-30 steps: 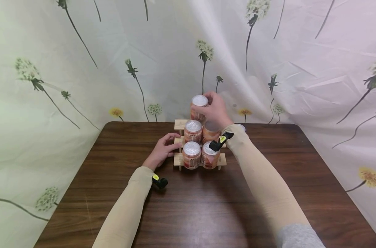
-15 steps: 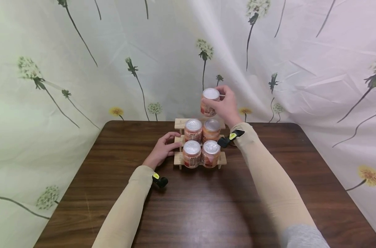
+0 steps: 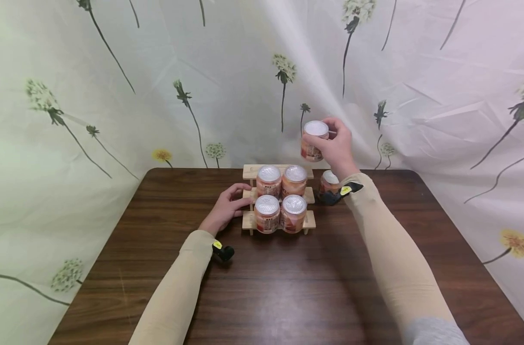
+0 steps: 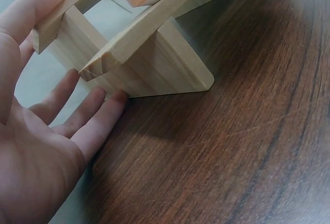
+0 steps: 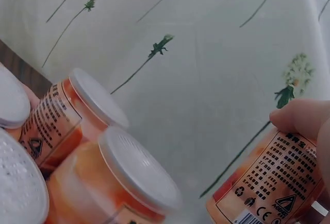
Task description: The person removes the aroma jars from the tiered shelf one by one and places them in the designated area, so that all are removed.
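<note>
My right hand (image 3: 338, 146) holds an orange-labelled can (image 3: 311, 149) with a silvery-white lid, thumb and fingers round its sides, in the air behind and right of a small wooden three-step rack (image 3: 254, 171). Close up in the right wrist view, the held can (image 5: 268, 183) shows printed text and a barcode. On the rack's middle and front steps stand two matching cans each, such as the front left can (image 3: 267, 215). With extended fingers my left hand (image 3: 227, 206) touches the rack's left end; the left wrist view shows its fingertips at the wooden side (image 4: 139, 74).
Another can (image 3: 330, 179) stands on the dark wooden table (image 3: 158, 268) right of the rack, partly hidden by my right wrist and its camera. A pale curtain (image 3: 128, 96) printed with dandelions hangs behind the table's far edge.
My right hand has lifted the can off the rack's top step and carried it to the right. The left hand stays at the rack. The can on the table has come into fuller view.
</note>
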The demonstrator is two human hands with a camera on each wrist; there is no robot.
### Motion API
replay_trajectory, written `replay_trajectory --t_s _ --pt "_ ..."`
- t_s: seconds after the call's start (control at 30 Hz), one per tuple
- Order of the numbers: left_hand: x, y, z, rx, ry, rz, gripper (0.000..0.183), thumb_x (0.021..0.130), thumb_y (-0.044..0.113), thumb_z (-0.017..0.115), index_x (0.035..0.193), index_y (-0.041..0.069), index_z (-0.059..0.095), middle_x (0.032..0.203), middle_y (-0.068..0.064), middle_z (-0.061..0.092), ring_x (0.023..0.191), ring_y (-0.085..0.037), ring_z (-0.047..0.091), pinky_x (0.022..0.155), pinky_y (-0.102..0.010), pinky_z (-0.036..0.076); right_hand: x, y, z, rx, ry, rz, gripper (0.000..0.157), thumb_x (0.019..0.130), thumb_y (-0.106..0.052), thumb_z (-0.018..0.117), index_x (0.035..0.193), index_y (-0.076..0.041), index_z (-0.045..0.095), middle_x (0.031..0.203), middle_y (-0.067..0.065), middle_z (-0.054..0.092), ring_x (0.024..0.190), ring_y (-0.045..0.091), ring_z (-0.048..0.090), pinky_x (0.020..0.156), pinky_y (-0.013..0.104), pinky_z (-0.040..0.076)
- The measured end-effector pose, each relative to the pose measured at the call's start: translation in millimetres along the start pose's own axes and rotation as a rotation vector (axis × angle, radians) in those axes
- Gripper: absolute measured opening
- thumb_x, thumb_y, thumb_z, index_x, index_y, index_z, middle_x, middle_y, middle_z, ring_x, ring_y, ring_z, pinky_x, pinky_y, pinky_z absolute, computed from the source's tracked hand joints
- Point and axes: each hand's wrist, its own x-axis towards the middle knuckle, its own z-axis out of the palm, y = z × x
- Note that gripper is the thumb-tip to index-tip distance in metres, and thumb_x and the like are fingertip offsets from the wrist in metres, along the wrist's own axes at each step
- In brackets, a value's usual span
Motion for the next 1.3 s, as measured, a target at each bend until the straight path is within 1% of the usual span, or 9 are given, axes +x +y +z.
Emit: replay_trajectory --t_s 0.2,0.37,0.53,0.77,0.9,0.97,1.17,1.3 --pt "-0.4 -0.3 -2.1 -0.002 0.004 0.001 0.036 0.099 0.018 0.075 0.132 0.016 0.06 0.149 -0.016 0.048 0.112 -0.023 0.065 0.082 -0.037 0.062 -5 4 -18.6 -0.028 0.01 0.026 0.052 0.082 -0.023 0.09 0.123 -0.01 0.06 0.119 0.004 0.059 0.107 0.019 0.056 0.09 0.036 0.049" --pt "0.5 0.6 -2.6 0.004 0.011 0.0 0.036 0.099 0.018 0.075 0.132 0.015 0.06 0.149 -0.016 0.048 0.113 -0.024 0.065 0.082 -0.037 0.062 -7 9 -34.3 -0.041 0.003 0.047 0.055 0.082 -0.02 0.09 0.127 -0.01 0.059 0.121 0.004 0.058 0.108 0.019 0.056 0.092 0.034 0.048" --pt "1.2 2.0 -2.4 0.032 0.016 -0.006 0.038 0.099 0.023 0.076 0.133 0.016 0.06 0.151 -0.016 0.047 0.115 -0.025 0.063 0.083 -0.036 0.061 -8 16 -50.1 -0.029 0.003 0.069 0.052 0.081 -0.017 0.091 0.123 -0.013 0.06 0.121 0.003 0.058 0.108 0.02 0.056 0.09 0.034 0.05" --pt "-0.2 0.8 -1.0 0.037 0.009 -0.004 0.037 0.099 0.021 0.076 0.133 0.017 0.06 0.15 -0.016 0.047 0.116 -0.026 0.064 0.084 -0.037 0.061 -14 28 -73.1 0.007 0.014 0.09 0.048 0.082 -0.012 0.09 0.12 -0.015 0.061 0.12 0.001 0.057 0.104 0.018 0.057 0.085 0.03 0.051" --pt "-0.4 1.1 -0.1 0.048 0.016 -0.01 0.037 0.099 0.022 0.076 0.133 0.017 0.061 0.151 -0.016 0.047 0.117 -0.026 0.063 0.084 -0.037 0.061 -18 33 -85.3 -0.019 0.019 0.096 0.048 0.081 -0.01 0.091 0.12 -0.016 0.062 0.119 -0.001 0.057 0.102 0.017 0.057 0.082 0.027 0.05" --pt "-0.6 1.3 0.2 0.048 0.016 -0.013 0.038 0.099 0.022 0.076 0.133 0.017 0.061 0.151 -0.016 0.047 0.118 -0.027 0.062 0.085 -0.037 0.061 -20 35 -90.7 -0.049 0.023 0.096 0.048 0.082 -0.012 0.091 0.12 -0.017 0.062 0.119 -0.002 0.057 0.102 0.017 0.057 0.081 0.026 0.05" --pt "-0.8 2.4 0.4 0.055 0.017 -0.021 0.039 0.1 0.023 0.075 0.135 0.018 0.06 0.153 -0.015 0.047 0.119 -0.027 0.063 0.085 -0.037 0.061 -22 40 -103.4 -0.062 0.055 0.08 0.047 0.082 -0.012 0.091 0.119 -0.014 0.063 0.118 0.0 0.059 0.1 0.017 0.06 0.08 0.024 0.051" --pt "-1.2 2.7 -0.4 0.052 0.018 -0.026 0.039 0.1 0.023 0.075 0.135 0.018 0.06 0.153 -0.015 0.047 0.119 -0.028 0.062 0.086 -0.038 0.061 -22 45 -111.4 -0.092 0.07 0.083 0.046 0.082 -0.012 0.091 0.119 -0.014 0.062 0.115 -0.002 0.059 0.099 0.014 0.059 0.079 0.022 0.051"
